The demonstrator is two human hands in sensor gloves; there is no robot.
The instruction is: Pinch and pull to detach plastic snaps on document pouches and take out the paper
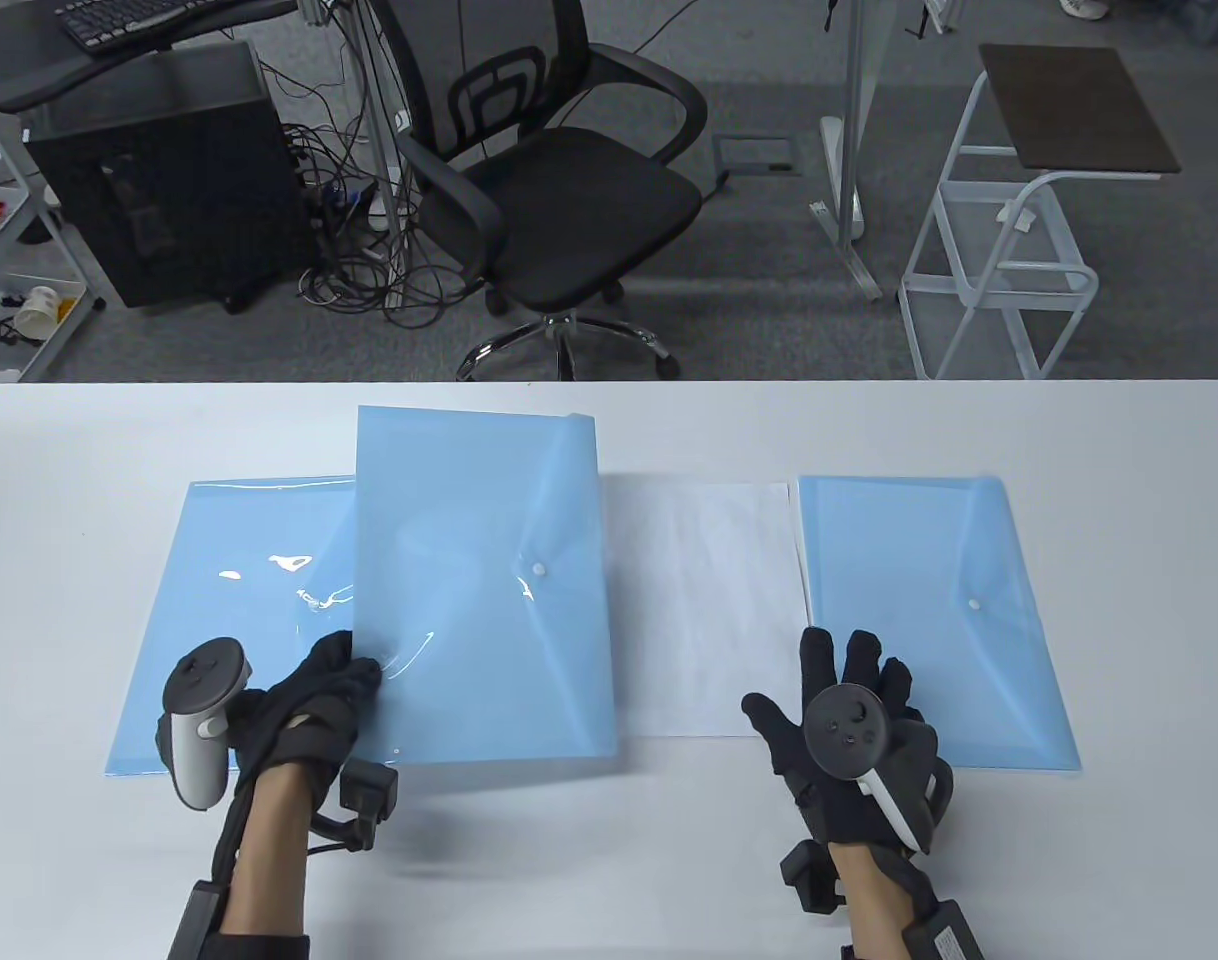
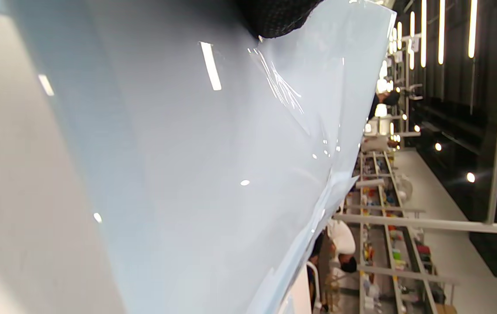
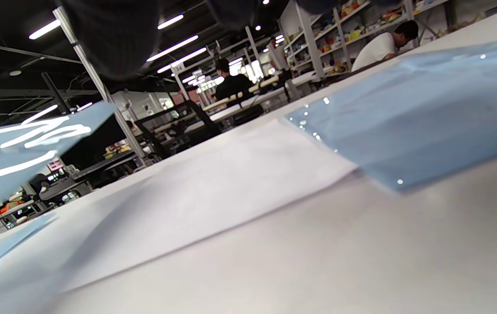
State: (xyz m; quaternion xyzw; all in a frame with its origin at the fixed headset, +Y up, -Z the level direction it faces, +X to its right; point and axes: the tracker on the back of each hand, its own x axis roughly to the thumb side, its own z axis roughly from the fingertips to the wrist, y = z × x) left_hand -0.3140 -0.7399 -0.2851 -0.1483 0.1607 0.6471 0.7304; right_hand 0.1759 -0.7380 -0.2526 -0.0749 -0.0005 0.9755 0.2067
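Note:
My left hand (image 1: 344,675) pinches the left edge of a light blue document pouch (image 1: 484,590) and holds it lifted off the table; its white snap (image 1: 539,568) faces up. In the left wrist view that pouch (image 2: 213,165) fills most of the frame under a gloved fingertip (image 2: 279,17). A second blue pouch (image 1: 239,620) lies flat beneath it on the left. A white sheet of paper (image 1: 704,610) lies in the middle. A third pouch (image 1: 934,610) with a white snap (image 1: 974,606) lies on the right. My right hand (image 1: 849,690) rests flat with straight fingers, over the near left corner of that pouch.
The white table (image 1: 609,860) runs the full width of the view. Beyond its far edge stand a black office chair (image 1: 559,180), a computer tower (image 1: 159,180) and a white rolling cart (image 1: 1019,220). In the right wrist view, people sit at benches far behind.

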